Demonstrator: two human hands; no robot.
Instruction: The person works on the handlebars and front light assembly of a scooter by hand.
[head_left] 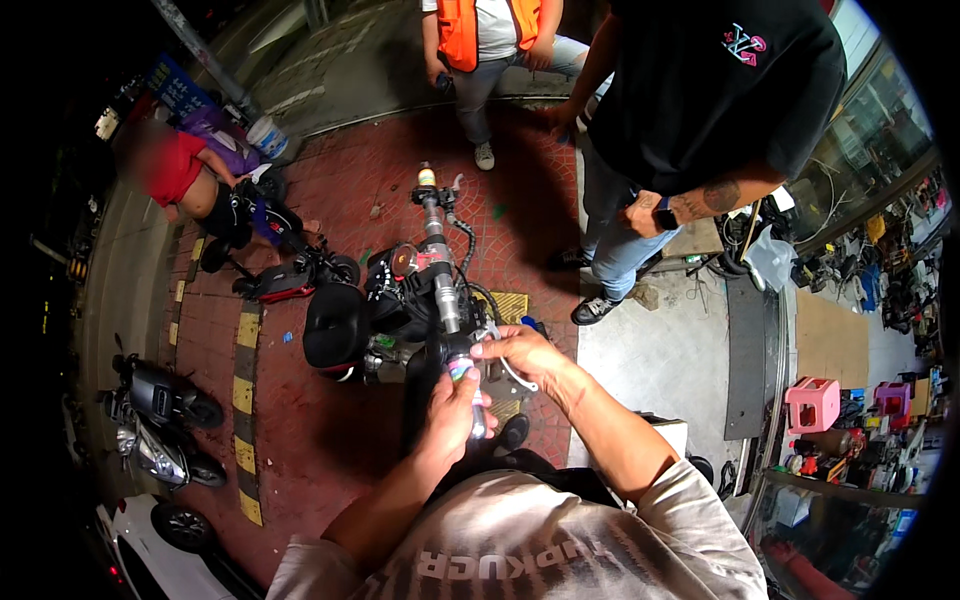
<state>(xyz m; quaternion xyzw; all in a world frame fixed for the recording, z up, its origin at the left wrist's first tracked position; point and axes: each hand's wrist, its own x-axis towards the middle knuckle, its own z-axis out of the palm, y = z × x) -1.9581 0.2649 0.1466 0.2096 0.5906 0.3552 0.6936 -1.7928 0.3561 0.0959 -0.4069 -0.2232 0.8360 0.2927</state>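
A silver handlebar (444, 290) of a two-wheeler runs away from me across the middle of the view. Its near end has a shiny sleeve with a pink and purple label (461, 368). My left hand (453, 418) is closed around this near end, fingers wrapped below the label. On the right side, my right hand (525, 354) pinches close against the black fitting (452, 345) beside the label; what lies between its fingertips is hidden. A silver brake lever (517, 376) sticks out below that hand. A black seat (335, 325) lies left of the bar.
A person in black (715, 110) stands ahead right, another in an orange vest (490, 35) farther back. One in red (180, 165) sits by scooters at left. A striped kerb (245, 410) crosses the red paving. Pink stool (812, 403) and cluttered shop goods stand right.
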